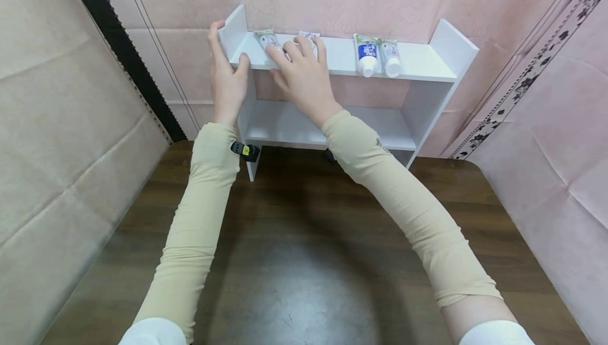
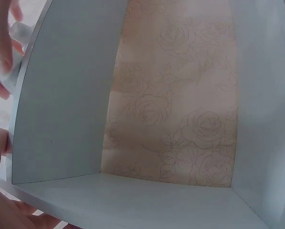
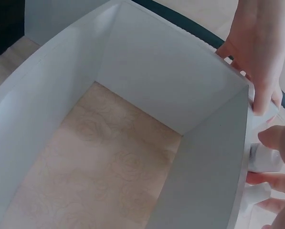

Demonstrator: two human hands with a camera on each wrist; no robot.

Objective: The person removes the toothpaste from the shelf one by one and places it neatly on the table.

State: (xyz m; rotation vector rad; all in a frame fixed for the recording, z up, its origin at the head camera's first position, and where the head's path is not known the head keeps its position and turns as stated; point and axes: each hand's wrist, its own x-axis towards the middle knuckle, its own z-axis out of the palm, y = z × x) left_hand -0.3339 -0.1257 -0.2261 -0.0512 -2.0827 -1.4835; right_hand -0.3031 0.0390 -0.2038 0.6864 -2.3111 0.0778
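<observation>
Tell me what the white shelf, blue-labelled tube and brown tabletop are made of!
Shelf: perhaps coated board, satin white; its sides look flat and smooth. Tube: probably soft plastic, smooth; its far end looks flattened. Tabletop: wood or wood-look covering, shiny; brown streaks and a bright reflection show.

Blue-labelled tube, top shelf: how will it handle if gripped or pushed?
Likely squeezable: the blue-labelled tube looks like soft plastic. Its flat-looking far end should resist rolling. Nudged outward, it might tip: its white cap reaches the front of the top shelf.

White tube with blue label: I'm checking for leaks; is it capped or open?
Capped: the head view shows the tube with its round white cap on.
</observation>
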